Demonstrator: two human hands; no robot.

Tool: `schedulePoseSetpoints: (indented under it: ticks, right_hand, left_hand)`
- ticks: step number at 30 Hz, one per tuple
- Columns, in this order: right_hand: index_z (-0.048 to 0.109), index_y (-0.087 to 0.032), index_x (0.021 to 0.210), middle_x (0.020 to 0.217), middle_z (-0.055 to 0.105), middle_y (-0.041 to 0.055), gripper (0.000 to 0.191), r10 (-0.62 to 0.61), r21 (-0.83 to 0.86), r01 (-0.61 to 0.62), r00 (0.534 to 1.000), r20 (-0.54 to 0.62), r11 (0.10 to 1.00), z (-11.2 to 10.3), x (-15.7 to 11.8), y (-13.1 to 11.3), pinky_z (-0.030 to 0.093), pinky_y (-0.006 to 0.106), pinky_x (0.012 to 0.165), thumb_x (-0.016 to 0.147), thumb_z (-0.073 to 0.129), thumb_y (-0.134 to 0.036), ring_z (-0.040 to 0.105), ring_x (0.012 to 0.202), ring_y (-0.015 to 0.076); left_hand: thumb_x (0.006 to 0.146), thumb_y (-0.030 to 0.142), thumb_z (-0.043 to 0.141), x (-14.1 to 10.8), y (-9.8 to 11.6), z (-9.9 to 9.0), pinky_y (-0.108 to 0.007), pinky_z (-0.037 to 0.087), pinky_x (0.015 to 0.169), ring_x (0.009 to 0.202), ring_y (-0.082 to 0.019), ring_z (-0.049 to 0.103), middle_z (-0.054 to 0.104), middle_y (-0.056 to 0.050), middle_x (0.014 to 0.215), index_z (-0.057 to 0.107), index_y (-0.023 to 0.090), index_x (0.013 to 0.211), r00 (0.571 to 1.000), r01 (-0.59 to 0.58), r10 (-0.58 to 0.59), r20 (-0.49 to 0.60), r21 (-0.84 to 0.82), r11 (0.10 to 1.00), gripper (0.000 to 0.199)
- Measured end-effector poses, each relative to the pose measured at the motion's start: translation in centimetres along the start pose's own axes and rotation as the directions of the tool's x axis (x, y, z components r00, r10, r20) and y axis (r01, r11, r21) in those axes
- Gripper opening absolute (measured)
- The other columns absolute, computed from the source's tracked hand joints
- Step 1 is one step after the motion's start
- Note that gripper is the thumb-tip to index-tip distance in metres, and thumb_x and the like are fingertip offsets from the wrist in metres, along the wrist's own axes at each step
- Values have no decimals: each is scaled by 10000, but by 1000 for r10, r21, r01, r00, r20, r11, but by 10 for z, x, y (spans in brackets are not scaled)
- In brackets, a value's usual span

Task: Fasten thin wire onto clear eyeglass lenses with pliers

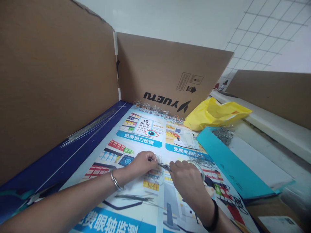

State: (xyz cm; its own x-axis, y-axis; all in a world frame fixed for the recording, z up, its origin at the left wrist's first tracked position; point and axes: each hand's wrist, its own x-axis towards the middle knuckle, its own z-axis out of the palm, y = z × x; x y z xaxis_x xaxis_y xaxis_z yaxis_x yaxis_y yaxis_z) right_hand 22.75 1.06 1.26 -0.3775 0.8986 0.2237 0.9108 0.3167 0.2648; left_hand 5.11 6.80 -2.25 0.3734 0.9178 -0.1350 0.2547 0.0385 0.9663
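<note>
Left hand pinches thin wire between thumb and finger; right hand closed around metal pliers, nose at left fingertips. Jaw grip on wire: cannot tell. Work sits between left and right edges of printed poster; tangled wires line its far edge.

Silvery pliers point leftward, tips beside thin looped wire

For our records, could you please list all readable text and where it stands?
"YUETU": cardboard panel, upside down.
Arrow sign: same panel.
"免费视力检查": printed sheet, left banner.
"免费电脑…": same sheet, right; ending unclear.
"…费眼轴监测": same sheet, nearest camera; start hidden.
"E" marks: eye chart on sheet.
Too small or blurred: other cardboard print, far heading, white label.
</note>
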Motion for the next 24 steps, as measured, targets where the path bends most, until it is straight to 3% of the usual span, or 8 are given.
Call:
schedulePoseSetpoints:
  ticks: [6,14,24]
  right_hand:
    - [572,-195,739,681,571,39,104,37,-33,-37,999,-1,999,1,-1,-4,217,330,586,769,544,-99,491,651,184]
    - [572,-198,764,701,576,39,88,71,-40,-72,997,-23,997,6,-3,-7,220,329,590,767,555,-112,501,681,195]
    - [581,-191,753,688,583,48,95,92,-42,-92,996,8,995,4,-2,-5,228,322,586,772,539,-108,508,670,186]
  left_hand:
    - [669,218,569,-2,6,2,-187,333,405,389,-73,416,482,64,437,532,171,623,998,47,-48,-29,-59,997,75]
    - [646,169,556,-1,3,4,-197,361,448,441,-83,455,497,62,492,539,173,610,994,8,-8,-106,-8,1000,40]
    - [684,271,611,-2,6,1,-199,328,440,403,-68,436,498,53,445,549,152,661,999,34,-33,9,-240,970,136]
